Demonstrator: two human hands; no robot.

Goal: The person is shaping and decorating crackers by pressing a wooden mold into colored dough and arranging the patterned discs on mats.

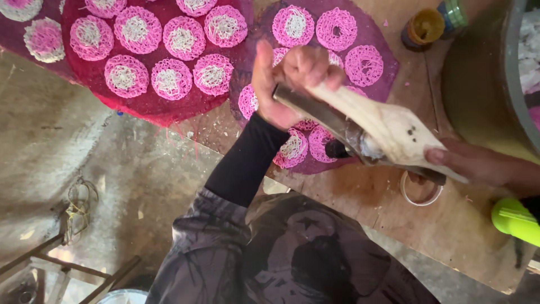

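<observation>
My left hand (pixel 292 84) clenching far end of wooden press (pixel 377 126); right hand (pixel 472 163) gripping near end. Press long axis slanting between both grips, hanging over pink noodle discs (pixel 292 147) on worktop (pixel 450 225).

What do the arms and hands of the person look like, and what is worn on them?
Both hands are bare: no gloves, no rings or watch visible. The left hand comes out of a tight black sleeve, over which sits a loose grey-purple patterned jacket. At the right hand, only a little dark cuff shows.
</observation>
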